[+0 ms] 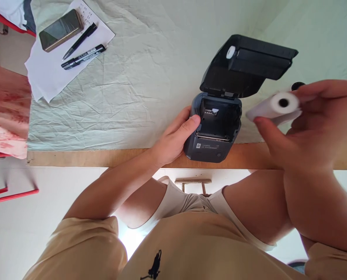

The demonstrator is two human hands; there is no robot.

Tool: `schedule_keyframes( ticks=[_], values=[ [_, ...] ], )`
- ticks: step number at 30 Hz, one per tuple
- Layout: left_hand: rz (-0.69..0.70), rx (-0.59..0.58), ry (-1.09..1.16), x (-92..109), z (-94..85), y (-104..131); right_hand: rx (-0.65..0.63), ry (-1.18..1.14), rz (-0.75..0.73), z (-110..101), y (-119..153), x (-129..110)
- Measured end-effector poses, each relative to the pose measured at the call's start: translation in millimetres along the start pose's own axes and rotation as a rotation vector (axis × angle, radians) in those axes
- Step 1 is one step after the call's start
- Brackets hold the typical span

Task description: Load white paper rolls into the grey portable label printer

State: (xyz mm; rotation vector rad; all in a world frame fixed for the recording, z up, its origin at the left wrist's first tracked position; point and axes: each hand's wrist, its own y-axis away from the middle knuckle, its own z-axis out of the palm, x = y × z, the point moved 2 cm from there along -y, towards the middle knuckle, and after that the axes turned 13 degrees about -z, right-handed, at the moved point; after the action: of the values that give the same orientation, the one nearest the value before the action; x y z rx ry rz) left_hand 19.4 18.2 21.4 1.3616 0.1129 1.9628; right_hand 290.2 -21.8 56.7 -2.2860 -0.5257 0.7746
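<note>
A dark portable receipt printer (211,149) is tilted up near the table's front edge, its lid (246,66) swung wide away from me. The paper bay inside holds no roll, and a small printed label shows on its inner wall. My left hand (179,134) grips the printer's left side, thumb on the rim. Just right of the printer, my right hand (313,120) holds a white paper roll (274,107) between thumb and fingers, with a loose end of paper hanging under it. The roll is apart from the printer, and this hand is slightly blurred.
A smartphone (61,30), a pen (79,41) and a black marker (83,57) lie on white paper sheets (49,79) at the far left. A small black round thing (297,85) sits behind my right hand. Pale green cloth (127,89) covers the table, leaving its wooden edge (127,155) bare.
</note>
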Motion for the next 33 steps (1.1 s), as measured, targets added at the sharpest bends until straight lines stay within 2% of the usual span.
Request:
schedule_keyframes(
  ticks=[2, 5, 8, 13, 18, 20, 23, 25, 29, 33],
  values=[
    [-0.003, 0.004, -0.010, -0.1, -0.2, 1.1, 0.012, -0.024, -0.030, -0.7, -3.9, -12.4],
    [0.010, 0.004, -0.045, -1.2, -1.4, 1.6, -0.037, -0.103, -0.110, 8.3, -3.5, -27.6],
    [0.032, 0.018, -0.070, -3.1, -3.6, 1.1, -0.119, -0.020, -0.130, 21.2, -1.7, -35.2],
    [0.036, -0.003, -0.064, -3.9, -3.4, 1.8, -0.179, 0.065, -0.011, 29.8, -13.2, -37.4],
    [0.020, -0.019, -0.040, -1.4, -1.0, 2.5, -0.330, 0.124, -0.012, 34.1, -20.4, -29.8],
    [0.030, -0.014, -0.037, -1.0, -0.5, 1.9, -0.304, 0.083, -0.043, 34.4, -18.5, -25.8],
    [0.037, -0.008, -0.050, -1.6, -0.2, 1.0, -0.140, -0.058, -0.221, 32.0, -14.2, -26.4],
    [0.066, -0.008, -0.062, -2.3, -0.9, 1.2, -0.089, -0.129, -0.325, 31.9, -10.9, -31.1],
    [0.204, -0.028, -0.122, -4.7, -8.3, 0.8, -0.105, -0.090, -0.373, 37.0, -6.5, -42.1],
    [0.225, -0.114, -0.304, -12.1, -19.9, -7.6, -0.086, -0.201, -0.448, 38.0, -3.9, -40.8]
  ],
)
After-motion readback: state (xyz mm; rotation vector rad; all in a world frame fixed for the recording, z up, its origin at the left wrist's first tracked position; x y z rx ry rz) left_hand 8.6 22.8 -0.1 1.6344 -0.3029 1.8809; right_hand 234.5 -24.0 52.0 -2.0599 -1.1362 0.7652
